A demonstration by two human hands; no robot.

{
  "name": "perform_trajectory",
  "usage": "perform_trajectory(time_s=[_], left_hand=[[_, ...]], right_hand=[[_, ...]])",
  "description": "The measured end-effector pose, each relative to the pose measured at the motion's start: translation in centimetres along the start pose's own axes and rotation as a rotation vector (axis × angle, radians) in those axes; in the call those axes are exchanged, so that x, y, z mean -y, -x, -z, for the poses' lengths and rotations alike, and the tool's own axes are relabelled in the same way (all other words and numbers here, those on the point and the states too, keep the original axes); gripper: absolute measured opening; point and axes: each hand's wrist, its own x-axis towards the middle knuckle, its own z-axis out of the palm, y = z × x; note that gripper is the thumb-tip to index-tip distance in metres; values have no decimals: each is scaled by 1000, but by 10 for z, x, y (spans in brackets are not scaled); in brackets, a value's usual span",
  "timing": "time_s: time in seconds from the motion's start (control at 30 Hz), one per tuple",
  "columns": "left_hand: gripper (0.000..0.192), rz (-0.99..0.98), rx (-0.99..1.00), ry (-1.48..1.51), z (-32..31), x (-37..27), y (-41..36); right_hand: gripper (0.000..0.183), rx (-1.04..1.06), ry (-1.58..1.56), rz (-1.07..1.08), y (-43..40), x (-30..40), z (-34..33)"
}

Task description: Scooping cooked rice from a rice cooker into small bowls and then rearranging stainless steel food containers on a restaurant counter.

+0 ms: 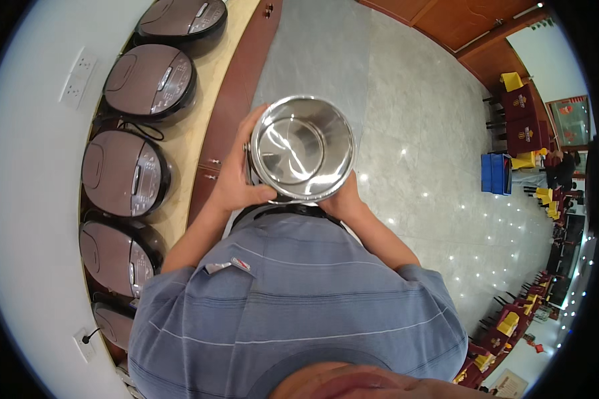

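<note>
Both hands hold a shiny stainless-steel pot (pixel 303 148) in front of the chest, its round open mouth facing up to the camera; no contents can be made out inside. My left hand (pixel 237 174) grips the pot's left side, its thumb lying near the lower rim. On the lower right, my right hand (pixel 343 197) supports the pot, with most of its fingers hidden behind the wall. Several rice cookers with closed brownish lids, one of them a rice cooker (pixel 122 173) beside my left arm, stand in a row on the counter.
The pale countertop (pixel 182 174) runs along the left wall above reddish-brown cabinets (pixel 229 109). Wall sockets (pixel 79 77) sit behind the cookers. Grey tiled floor (pixel 414 129) spreads to the right, with a blue bin (pixel 495 173), covered tables (pixel 524 119) and a person (pixel 561 169) farther off.
</note>
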Motion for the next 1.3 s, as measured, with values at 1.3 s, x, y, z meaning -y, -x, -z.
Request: perform_trajectory(time_s=[1.3], left_hand=[[129, 73, -373, -75, 23, 182, -587]], right_hand=[[146, 78, -492, 224, -567, -363, 154]])
